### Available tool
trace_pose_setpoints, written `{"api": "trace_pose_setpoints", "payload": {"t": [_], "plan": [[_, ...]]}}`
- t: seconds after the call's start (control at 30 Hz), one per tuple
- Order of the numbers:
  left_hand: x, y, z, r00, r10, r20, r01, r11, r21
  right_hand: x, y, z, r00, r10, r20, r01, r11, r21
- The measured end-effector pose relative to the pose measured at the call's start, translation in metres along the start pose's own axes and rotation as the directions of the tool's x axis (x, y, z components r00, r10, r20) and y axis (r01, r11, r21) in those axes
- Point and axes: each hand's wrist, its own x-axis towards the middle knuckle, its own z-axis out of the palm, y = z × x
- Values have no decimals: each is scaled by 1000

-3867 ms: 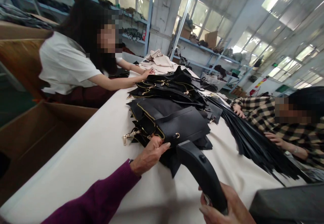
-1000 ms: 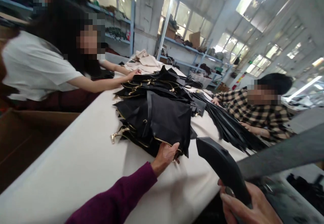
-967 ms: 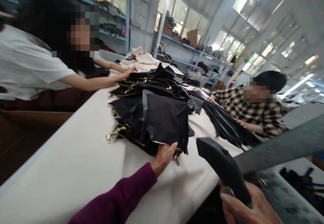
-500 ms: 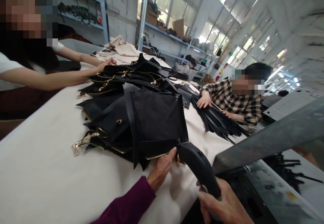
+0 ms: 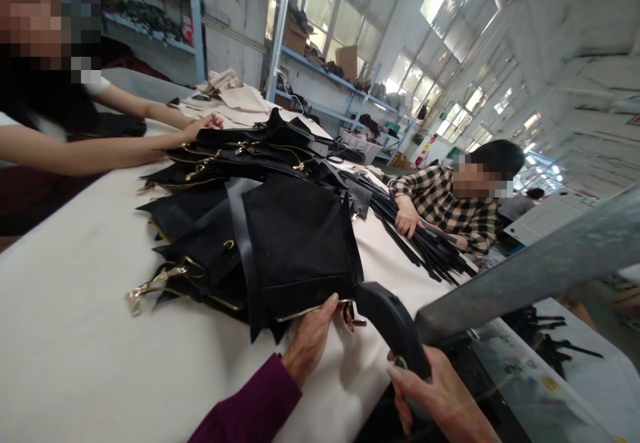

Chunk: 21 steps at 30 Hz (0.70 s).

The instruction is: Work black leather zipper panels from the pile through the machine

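Black leather zippered panel (image 5: 300, 249) pinched at near edge by left hand (image 5: 309, 339); right hand (image 5: 440, 399) clamped on black plastic tool handle (image 5: 395, 326), nose just beside zipper pull, pile beyond unworked.

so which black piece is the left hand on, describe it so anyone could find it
On the long white table lies a heap of black pieces with gold zips. The one under the left hand is the big flat panel at the near end, topmost, its gold zip running along the near edge.

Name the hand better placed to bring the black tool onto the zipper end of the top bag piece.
Right. The right hand already grips the black tool, whose tip sits beside the zipper end. The left hand pins the top bag piece.
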Motion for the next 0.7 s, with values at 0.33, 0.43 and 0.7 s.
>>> {"api": "trace_pose_setpoints", "payload": {"t": [0.33,0.43,0.7], "plan": [[-4,9,3,995,-93,29,96,985,-144,17,-12,-5,996,-86,-15,86,996,14],[-2,3,1,994,-80,78,93,977,-190,9,-5,-1,998,-54,40,54,998,10],[2,-20,-4,993,-102,51,114,909,-401,26,-14,-8,991,-80,-109,76,996,-43]]}}
